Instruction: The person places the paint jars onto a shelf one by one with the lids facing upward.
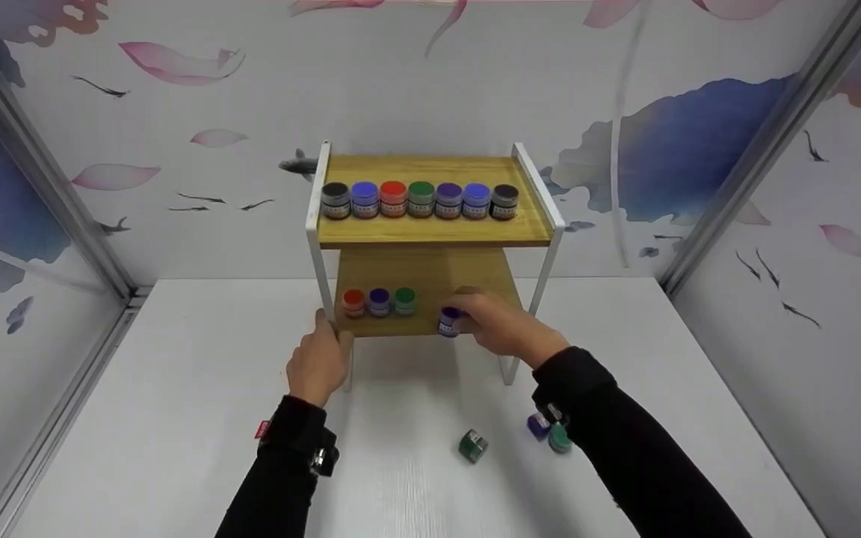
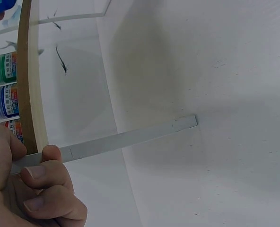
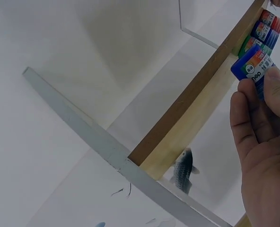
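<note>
A two-tier wooden rack [image 1: 430, 233] with a white metal frame stands at the back of the white table. My right hand [image 1: 492, 324] pinches a small blue-purple paint jar [image 1: 449, 321] at the front edge of the lower shelf [image 1: 468, 280]; in the right wrist view that jar [image 3: 253, 66] sits between fingertips [image 3: 275, 87] and thumb. My left hand [image 1: 318, 357] grips the rack's front left leg [image 2: 130, 137], fingers [image 2: 45, 172] curled round the bar. Red [image 1: 353, 301], purple [image 1: 379, 300] and green [image 1: 404, 300] jars stand in a row on the lower shelf.
Several coloured jars [image 1: 421, 199] line the top shelf. Loose on the table in front lie a green jar [image 1: 473, 445], a blue jar [image 1: 538, 425] and another green jar [image 1: 559, 439]. Patterned walls [image 1: 774, 224] enclose the table on three sides.
</note>
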### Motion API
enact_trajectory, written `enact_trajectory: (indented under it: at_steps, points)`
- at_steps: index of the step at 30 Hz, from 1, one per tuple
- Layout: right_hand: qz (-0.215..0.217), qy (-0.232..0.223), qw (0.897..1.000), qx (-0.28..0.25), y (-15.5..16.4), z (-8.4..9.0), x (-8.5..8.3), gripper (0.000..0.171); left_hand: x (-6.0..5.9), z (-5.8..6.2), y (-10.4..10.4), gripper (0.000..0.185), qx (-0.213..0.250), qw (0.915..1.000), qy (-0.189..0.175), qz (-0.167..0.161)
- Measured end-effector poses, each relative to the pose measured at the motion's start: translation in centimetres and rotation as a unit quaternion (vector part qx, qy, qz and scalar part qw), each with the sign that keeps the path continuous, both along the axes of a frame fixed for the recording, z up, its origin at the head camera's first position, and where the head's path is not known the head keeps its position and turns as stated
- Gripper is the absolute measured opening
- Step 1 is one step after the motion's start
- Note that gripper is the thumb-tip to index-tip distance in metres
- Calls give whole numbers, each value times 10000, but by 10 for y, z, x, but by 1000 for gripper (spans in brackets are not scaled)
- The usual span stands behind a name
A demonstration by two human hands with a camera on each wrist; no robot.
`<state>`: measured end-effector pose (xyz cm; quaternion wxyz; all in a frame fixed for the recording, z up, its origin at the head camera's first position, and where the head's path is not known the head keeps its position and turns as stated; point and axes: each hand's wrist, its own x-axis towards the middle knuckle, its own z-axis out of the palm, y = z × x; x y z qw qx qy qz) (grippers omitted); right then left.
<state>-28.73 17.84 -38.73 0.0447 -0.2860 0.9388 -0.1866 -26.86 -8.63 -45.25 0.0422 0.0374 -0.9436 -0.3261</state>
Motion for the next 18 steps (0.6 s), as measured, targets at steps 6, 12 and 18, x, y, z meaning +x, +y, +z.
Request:
enact_trajectory:
  at_steps: [6,12,18]
  points:
    - [-291,395,9981,367,-10,1,-6,38,0,1,0,57,19,10000,-74,36]
    - [-426,1062,9918,567,-16,-3,-13,37,-1,2,0,64,-28,9996,-277,31]
    - [-527,965,9915,689,-21,-4,-18,41,-2,1,2,65,-91,9997,-225,102]
